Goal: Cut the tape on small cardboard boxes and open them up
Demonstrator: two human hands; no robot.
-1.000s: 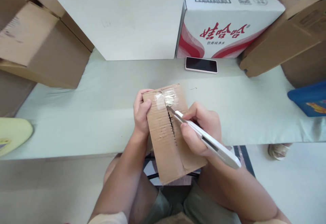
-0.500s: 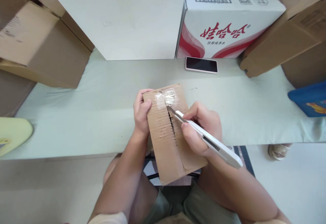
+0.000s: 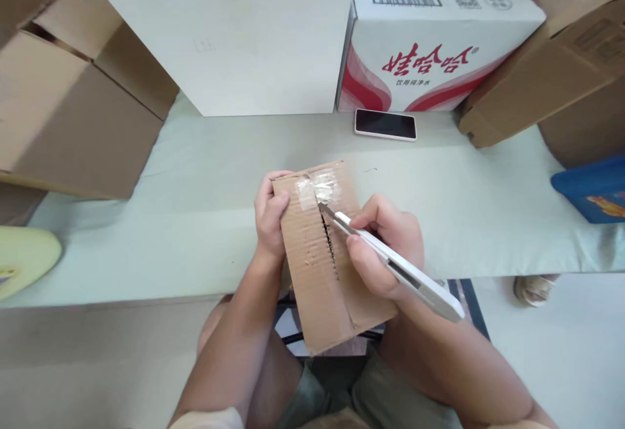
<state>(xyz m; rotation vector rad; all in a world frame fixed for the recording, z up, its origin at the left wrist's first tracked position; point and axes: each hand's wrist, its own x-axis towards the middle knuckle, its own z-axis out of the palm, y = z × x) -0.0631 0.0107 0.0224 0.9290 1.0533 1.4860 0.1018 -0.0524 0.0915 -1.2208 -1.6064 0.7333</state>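
Note:
A small brown cardboard box (image 3: 317,286) is tilted between my arms, over the front edge of the table. My left hand (image 3: 272,214) grips its upper left side, thumb on the top face and fingers behind. In my right hand (image 3: 390,243) is a white utility knife (image 3: 420,284), its handle pointing down to the right. The dark blade's tip touches the box's middle seam, just below a patch of clear tape (image 3: 319,187). Below the tip, part of the seam gapes as a dark slit.
A phone (image 3: 385,124) lies on the pale green tablecloth (image 3: 209,221) before a red-and-white carton (image 3: 420,51) and a large white box (image 3: 263,51). Brown cartons (image 3: 88,123) stand at both sides. A blue package (image 3: 593,188) is at right, a yellow-green object (image 3: 27,256) at left.
The brown carton at the far left has shifted down and toward the left. My hands, the knife and the small box look almost unchanged.

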